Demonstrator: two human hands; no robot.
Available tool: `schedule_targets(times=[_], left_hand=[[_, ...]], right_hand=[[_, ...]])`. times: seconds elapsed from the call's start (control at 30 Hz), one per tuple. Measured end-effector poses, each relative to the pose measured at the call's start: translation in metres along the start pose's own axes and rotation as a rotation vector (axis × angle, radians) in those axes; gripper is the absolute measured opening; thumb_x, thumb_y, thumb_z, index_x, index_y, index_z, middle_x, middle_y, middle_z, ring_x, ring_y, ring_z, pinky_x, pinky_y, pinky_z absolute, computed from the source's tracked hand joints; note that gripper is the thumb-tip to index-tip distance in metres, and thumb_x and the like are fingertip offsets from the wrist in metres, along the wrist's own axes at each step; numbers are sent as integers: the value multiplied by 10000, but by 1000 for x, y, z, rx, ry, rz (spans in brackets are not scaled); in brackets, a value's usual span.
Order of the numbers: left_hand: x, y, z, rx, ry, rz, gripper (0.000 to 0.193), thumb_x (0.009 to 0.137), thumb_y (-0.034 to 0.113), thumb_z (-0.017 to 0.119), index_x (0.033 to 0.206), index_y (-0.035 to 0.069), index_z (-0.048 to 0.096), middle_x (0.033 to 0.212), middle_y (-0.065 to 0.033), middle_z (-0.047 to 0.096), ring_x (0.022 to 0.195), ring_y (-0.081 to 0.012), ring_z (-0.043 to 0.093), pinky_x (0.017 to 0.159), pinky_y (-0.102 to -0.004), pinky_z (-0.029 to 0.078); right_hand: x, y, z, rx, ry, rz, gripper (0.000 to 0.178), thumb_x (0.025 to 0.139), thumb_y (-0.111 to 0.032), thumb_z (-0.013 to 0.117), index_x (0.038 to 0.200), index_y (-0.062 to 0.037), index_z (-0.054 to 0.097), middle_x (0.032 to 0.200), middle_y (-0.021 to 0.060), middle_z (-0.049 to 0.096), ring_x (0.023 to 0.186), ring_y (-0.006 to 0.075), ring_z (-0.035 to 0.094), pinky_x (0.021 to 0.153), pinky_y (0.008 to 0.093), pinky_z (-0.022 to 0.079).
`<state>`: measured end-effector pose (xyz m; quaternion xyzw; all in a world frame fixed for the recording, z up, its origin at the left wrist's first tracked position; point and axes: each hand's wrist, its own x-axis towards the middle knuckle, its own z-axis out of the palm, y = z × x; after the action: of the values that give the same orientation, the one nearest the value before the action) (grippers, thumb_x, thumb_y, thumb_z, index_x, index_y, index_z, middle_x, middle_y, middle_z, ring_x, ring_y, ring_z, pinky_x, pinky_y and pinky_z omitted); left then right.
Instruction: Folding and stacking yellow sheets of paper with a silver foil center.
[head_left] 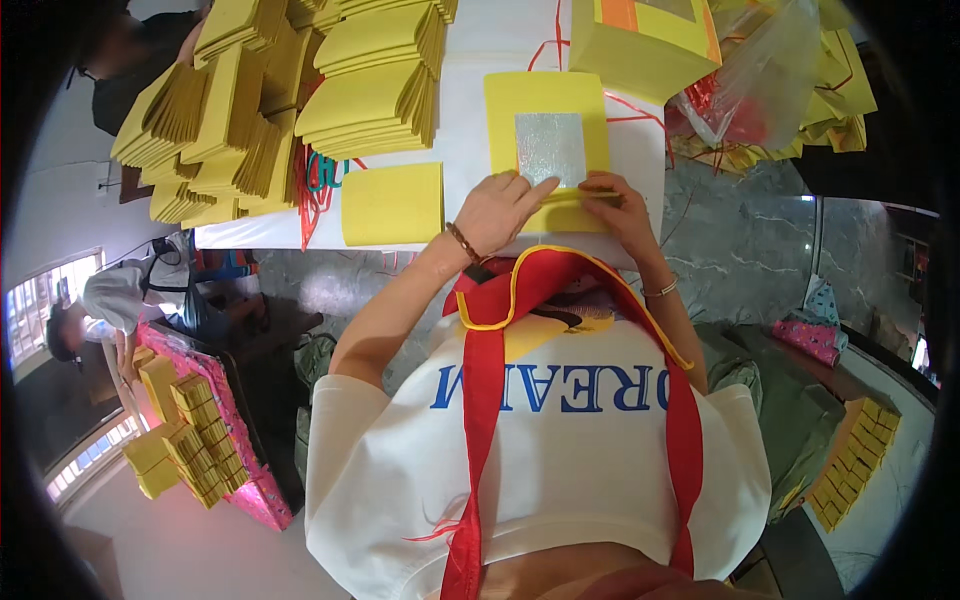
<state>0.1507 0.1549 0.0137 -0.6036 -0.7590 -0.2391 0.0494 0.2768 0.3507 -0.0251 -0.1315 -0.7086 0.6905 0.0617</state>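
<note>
On the table edge in front of me lies a yellow paper sheet (548,95) with a silver foil square (552,150) in its middle. Its near part is turned up into a narrow fold just below the foil. My left hand (497,212) is closed on the fold at the left, a finger stretched along the foil's lower edge. My right hand (622,215) pinches the fold's right end between thumb and fingers. To the left of my left hand lies a flat folded yellow paper (392,205), touching neither hand.
Folded yellow paper stacks (370,110) fill the table's left side. Green-handled scissors (322,172) and red strings lie beside them. A thick yellow paper pile (640,60) stands at the far right, near a clear plastic bag (765,80). Another person (150,285) works at a pink table (262,480).
</note>
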Motion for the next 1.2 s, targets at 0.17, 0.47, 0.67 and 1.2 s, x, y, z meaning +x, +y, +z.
schedule_targets(times=[0.17, 0.47, 0.67, 1.2], left_hand=[[-3, -35, -47, -1159, 165, -646, 612, 901, 343, 518, 1377, 70, 248, 900, -86, 618, 684, -136, 576, 624, -257, 471], [-115, -97, -204, -1843, 1200, -110, 305, 849, 345, 534, 650, 119, 490, 613, 24, 452, 581, -94, 415, 589, -277, 349], [-65, -41, -91, -730, 664, -862, 166, 897, 159, 484, 914, 22, 577, 816, -46, 572, 759, -135, 541, 677, -253, 427], [5, 18, -20, 285, -122, 97, 558, 765, 131, 519, 1312, 196, 428, 928, -71, 525, 730, -202, 570, 632, -285, 491]], right_hand=[[6, 18, -2, 23, 67, 10, 241, 822, -68, 606, 1058, -21, 587, 1072, 54, 579, 1008, 136, 529, 875, 261, 419], [18, 12, 1, 197, 72, 86, 305, 840, -133, 633, 1102, -2, 549, 976, 67, 615, 871, 113, 576, 779, 237, 466], [9, 14, -2, 80, 127, 77, 291, 825, -127, 643, 1082, -12, 569, 970, 67, 615, 876, 120, 573, 765, 250, 472], [5, 27, 0, 52, 113, 53, 184, 774, -74, 656, 945, -24, 609, 1043, 85, 578, 969, 157, 540, 852, 276, 423]])
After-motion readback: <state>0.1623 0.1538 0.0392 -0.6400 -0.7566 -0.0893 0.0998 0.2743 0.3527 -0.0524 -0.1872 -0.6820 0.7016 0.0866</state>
